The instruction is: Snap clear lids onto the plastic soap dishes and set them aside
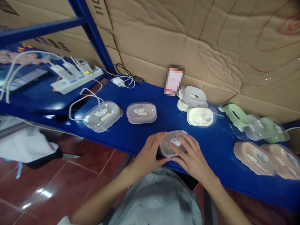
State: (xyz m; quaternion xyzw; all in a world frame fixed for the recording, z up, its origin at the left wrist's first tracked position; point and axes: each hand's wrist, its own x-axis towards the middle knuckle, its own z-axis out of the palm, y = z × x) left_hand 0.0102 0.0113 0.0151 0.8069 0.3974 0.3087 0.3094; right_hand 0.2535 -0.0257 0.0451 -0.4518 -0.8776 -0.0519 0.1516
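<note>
Head view: the left hand (150,153) and the right hand (191,156) are both pressing on a grey oval box with a clear lid (172,143), fingers curled over its top and sides, gripping it. The box is sitting on the blue table (131,134) near its front edge, with a similar grey lidded box (141,112) lying well apart behind it and a cream box (200,117) lying to the right

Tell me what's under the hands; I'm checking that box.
Both the left hand and right hand press on a clear-lidded oval box with a round label; its contents are hidden.
</note>
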